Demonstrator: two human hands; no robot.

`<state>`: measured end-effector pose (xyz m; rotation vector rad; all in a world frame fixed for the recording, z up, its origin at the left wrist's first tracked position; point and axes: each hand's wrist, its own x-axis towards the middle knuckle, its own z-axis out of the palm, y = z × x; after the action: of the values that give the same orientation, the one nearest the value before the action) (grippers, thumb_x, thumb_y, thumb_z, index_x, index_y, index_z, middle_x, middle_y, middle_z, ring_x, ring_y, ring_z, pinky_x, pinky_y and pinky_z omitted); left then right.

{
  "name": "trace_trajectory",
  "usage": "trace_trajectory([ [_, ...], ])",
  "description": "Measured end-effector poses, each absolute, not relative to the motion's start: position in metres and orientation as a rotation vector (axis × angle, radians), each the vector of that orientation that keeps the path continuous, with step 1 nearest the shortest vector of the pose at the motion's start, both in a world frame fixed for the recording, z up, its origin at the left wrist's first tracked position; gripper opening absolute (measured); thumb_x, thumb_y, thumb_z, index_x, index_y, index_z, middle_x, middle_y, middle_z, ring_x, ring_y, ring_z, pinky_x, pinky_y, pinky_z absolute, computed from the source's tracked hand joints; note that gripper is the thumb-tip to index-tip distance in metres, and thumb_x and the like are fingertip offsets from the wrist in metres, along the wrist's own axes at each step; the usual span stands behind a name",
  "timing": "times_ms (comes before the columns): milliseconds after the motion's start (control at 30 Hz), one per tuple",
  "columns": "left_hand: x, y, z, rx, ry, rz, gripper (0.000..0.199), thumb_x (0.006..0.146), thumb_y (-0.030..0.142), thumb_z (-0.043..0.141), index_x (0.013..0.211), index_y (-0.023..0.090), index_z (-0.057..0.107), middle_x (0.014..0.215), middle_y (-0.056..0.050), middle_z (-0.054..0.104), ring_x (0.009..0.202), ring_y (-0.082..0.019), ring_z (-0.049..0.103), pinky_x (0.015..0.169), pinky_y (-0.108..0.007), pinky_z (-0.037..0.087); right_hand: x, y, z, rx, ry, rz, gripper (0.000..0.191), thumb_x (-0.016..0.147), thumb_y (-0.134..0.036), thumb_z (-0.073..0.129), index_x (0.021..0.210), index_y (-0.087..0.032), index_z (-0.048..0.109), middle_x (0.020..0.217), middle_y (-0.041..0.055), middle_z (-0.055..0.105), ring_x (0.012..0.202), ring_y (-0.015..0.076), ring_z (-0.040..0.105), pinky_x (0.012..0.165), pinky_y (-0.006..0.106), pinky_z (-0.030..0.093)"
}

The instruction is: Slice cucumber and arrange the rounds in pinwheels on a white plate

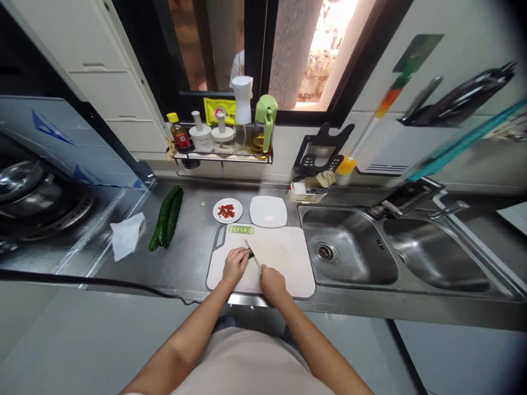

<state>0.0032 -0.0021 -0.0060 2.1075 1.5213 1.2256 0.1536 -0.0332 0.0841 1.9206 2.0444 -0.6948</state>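
On the white cutting board (288, 258), my left hand (236, 265) is closed over a short dark green piece of cucumber (251, 254), mostly hidden under the fingers. My right hand (272, 282) grips a knife (254, 254) whose handle is hidden in the fist. Its blade points away from me and lies right beside the cucumber piece. Along the board's far left edge, several thin cucumber slices (241, 230) lie in an overlapping row. Behind the board stand a white plate of chopped red pieces (226, 211) and a square white plate (268, 212).
Whole cucumbers (167, 218) and a crumpled paper towel (127, 236) lie to the left, near the stove with a pot (28, 186). A double sink (349, 247) adjoins the board's right side. A condiment shelf (224, 158) hangs above the counter's back.
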Motion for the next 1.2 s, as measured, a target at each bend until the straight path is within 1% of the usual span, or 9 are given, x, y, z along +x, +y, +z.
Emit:
trace_trajectory([
  [200,0.003,-0.002,-0.006,2.119,1.521,1.223,0.023,0.090,0.022,0.048,0.104,0.021,0.067,0.099,-0.007,0.067,0.095,-0.018,0.060,0.084,-0.036,0.051,0.144,-0.017,0.085,1.920,2.052,-0.721,0.029,0.087,-0.008,0.036,0.108,-0.015,0.056,0.100,0.0145,0.067,0.096,0.0213,0.064,0.073,0.028,0.043],
  [433,0.003,-0.002,-0.006,2.123,1.522,1.227,0.022,0.090,0.023,0.049,0.103,0.021,0.066,0.099,-0.007,0.067,0.096,-0.018,0.060,0.085,-0.037,0.051,0.142,-0.016,0.087,1.930,2.057,-0.721,0.030,0.087,-0.009,0.036,0.110,-0.014,0.056,0.102,0.0151,0.067,0.098,0.0213,0.064,0.075,0.029,0.043],
  [600,0.003,-0.002,-0.005,2.123,1.525,1.222,0.022,0.090,0.021,0.049,0.103,0.021,0.066,0.098,-0.006,0.067,0.095,-0.018,0.060,0.085,-0.036,0.051,0.147,-0.023,0.088,1.916,2.023,-0.723,0.031,0.086,-0.008,0.036,0.109,-0.014,0.056,0.102,0.0147,0.067,0.098,0.0220,0.064,0.074,0.029,0.044],
  [800,0.003,-0.002,-0.006,2.128,1.521,1.235,0.022,0.091,0.023,0.048,0.102,0.021,0.066,0.097,-0.007,0.068,0.095,-0.018,0.060,0.084,-0.037,0.051,0.160,-0.042,0.086,1.915,2.003,-0.724,0.027,0.087,-0.011,0.038,0.107,-0.015,0.056,0.101,0.0149,0.067,0.095,0.0221,0.065,0.073,0.029,0.044],
  [967,0.002,-0.002,-0.006,2.115,1.517,1.224,0.023,0.091,0.024,0.048,0.104,0.020,0.066,0.099,-0.007,0.067,0.096,-0.018,0.060,0.085,-0.037,0.051,0.168,-0.056,0.086,1.919,1.978,-0.723,0.028,0.089,-0.012,0.035,0.108,-0.015,0.056,0.100,0.0156,0.067,0.096,0.0236,0.064,0.074,0.031,0.044],
  [1200,0.003,-0.003,-0.007,2.117,1.524,1.226,0.023,0.091,0.022,0.047,0.104,0.021,0.066,0.099,-0.006,0.067,0.097,-0.018,0.059,0.085,-0.036,0.050,0.169,-0.057,0.089,1.914,1.985,-0.722,0.029,0.088,-0.012,0.036,0.108,-0.015,0.056,0.101,0.0148,0.067,0.097,0.0239,0.064,0.073,0.031,0.044],
])
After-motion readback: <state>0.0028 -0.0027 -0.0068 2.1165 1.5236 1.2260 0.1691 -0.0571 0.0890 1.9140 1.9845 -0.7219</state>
